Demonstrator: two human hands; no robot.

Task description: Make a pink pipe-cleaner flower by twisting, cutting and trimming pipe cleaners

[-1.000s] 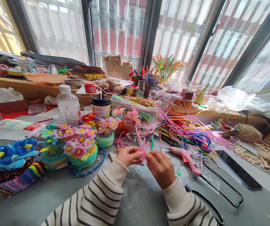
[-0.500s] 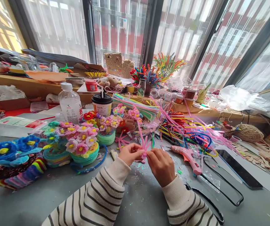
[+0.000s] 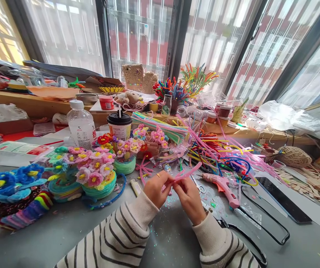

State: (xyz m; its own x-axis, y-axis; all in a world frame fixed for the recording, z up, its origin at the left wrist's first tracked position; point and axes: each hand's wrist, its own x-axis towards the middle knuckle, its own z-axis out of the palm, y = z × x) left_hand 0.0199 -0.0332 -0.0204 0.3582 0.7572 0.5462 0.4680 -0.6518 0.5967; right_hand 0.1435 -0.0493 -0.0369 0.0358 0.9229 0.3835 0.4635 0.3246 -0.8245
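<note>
Pink pipe cleaners (image 3: 190, 171) are pinched between my two hands above the grey table, their free ends pointing up and to the right. My left hand (image 3: 157, 188) is closed on them with thumb and fingers, and a ring shows on one finger. My right hand (image 3: 190, 201) grips the same bundle close by, fingertips almost touching the left ones. The fingers cover the lower part of the bundle. Just behind the left hand lies a pink star-like piece of pipe cleaners (image 3: 143, 168). Scissors (image 3: 201, 188) lie partly hidden behind the right hand.
Fuzzy flower pots (image 3: 100, 189) and a blue-flowered basket (image 3: 20, 210) crowd the left. A bottle (image 3: 81, 124) and lidded cup (image 3: 119, 124) stand behind. To the right lie a pink glue gun (image 3: 223, 189), its black cable, a phone (image 3: 284, 201) and loose pipe cleaners (image 3: 212, 149).
The pink pipe cleaners have swung from standing upright and fanned out to leaning right in a tighter bundle. Both hands have turned and drawn together, uncovering the scissors.
</note>
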